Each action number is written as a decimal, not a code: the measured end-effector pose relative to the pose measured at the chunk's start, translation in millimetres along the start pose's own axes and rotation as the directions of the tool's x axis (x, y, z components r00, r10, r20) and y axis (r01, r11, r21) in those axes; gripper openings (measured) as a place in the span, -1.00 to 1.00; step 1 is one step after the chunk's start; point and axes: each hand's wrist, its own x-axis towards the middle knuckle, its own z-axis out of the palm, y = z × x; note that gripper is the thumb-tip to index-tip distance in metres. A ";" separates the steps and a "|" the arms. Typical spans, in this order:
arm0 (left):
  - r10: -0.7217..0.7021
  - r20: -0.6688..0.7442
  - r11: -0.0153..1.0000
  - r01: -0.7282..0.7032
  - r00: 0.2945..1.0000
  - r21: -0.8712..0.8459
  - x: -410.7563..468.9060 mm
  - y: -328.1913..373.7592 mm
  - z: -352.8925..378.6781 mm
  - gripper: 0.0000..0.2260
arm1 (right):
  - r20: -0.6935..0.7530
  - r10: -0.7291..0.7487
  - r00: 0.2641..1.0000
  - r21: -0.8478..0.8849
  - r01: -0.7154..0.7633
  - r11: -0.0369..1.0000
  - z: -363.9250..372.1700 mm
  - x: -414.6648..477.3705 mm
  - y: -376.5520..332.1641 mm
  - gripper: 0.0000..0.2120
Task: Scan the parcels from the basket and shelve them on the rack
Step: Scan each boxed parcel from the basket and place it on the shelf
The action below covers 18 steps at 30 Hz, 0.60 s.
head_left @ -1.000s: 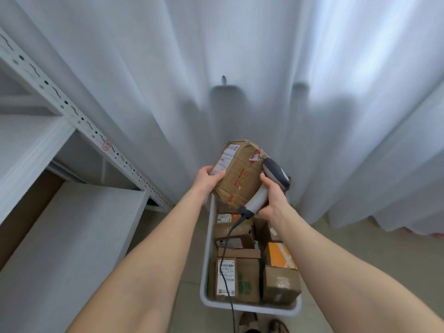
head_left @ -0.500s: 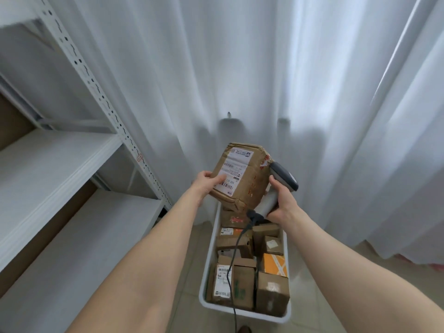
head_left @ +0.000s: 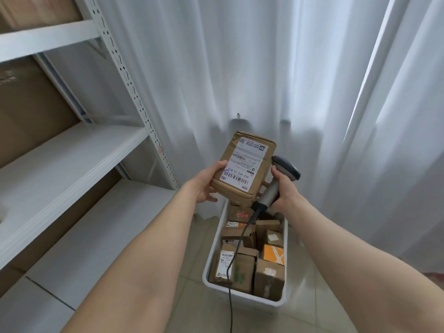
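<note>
A brown cardboard parcel with a white barcode label facing me is held up above the basket. My left hand grips its lower left corner. My right hand grips the handle of a grey barcode scanner, its head against the parcel's right side, and its fingers also touch the parcel's underside. The scanner's black cable hangs down over the white basket, which holds several more brown parcels. The white metal rack stands to the left.
White curtains hang behind the basket. Brown cardboard backs the rack's shelves at the left. The rack's perforated upright runs diagonally near the parcel. The floor under the basket is pale tile.
The parcel has turned so its label faces me fully, and my view has lifted and swung left, showing more of the rack. Both hands keep their grips.
</note>
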 end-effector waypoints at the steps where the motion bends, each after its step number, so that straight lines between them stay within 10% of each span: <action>1: -0.003 0.006 1.000 0.003 1.000 0.004 -4.2 -1.5 -2.5 -0.55 | -0.001 0.003 1.000 -0.007 -0.003 1.000 0.6 -2.2 2.4 -0.69; 11: 0.006 0.084 1.000 -0.007 0.996 0.005 -23.1 -27.0 -37.7 -0.18 | -0.008 0.013 1.000 -0.037 -0.013 0.999 28.0 -9.8 30.6 -0.64; 18: 0.052 -0.070 0.996 -0.046 0.996 0.080 -28.1 -29.8 -87.1 -0.57 | -0.087 -0.010 0.996 -0.131 -0.001 0.991 57.7 -8.1 62.0 -0.56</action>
